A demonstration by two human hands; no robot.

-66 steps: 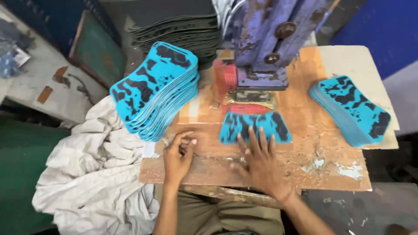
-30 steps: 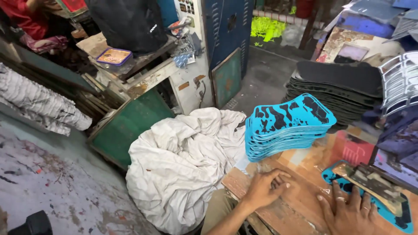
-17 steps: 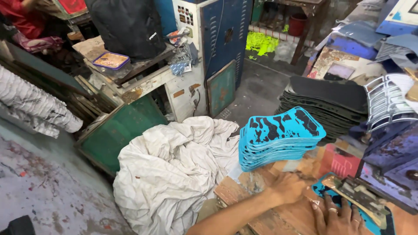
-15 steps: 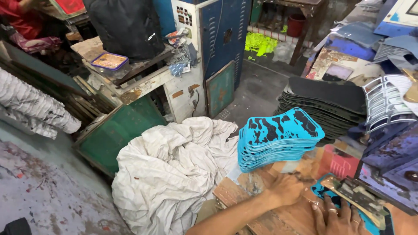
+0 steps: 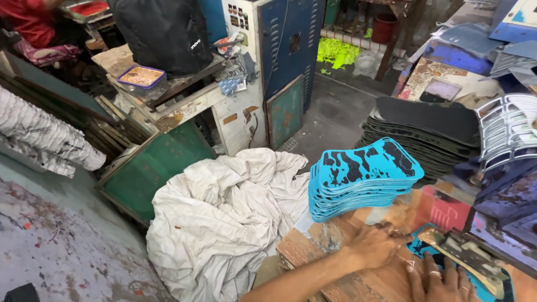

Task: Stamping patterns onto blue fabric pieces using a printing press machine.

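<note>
A big heap of crumpled off-white cloth [image 5: 224, 218] fills the middle of the view, soft and deeply creased, its lower folds cut off by the bottom edge. At 3 o'clock of it sits the worn wooden workbench [image 5: 319, 251], scuffed and paint-stained, only partly in view. On the bench, toward 1 o'clock from the cloth, rests a fanned stack of turquoise sheets with black blotch print [image 5: 361, 179], flat and curved in outline. Behind that, at 2 o'clock, lies a taller pile of dark grey flat sheets [image 5: 419, 131]. The blue metal press [image 5: 503, 212] at 4 o'clock is cropped by the right edge.

The left hand [image 5: 375, 246] lies palm down on the bench just below the turquoise stack, fingers loosely curled, holding nothing. The right hand [image 5: 442, 279], cut off at the bottom, presses flat with spread fingers on a single turquoise printed piece [image 5: 419, 246] under a rusty metal cutting die [image 5: 464, 257]; most of that piece is hidden.
</note>
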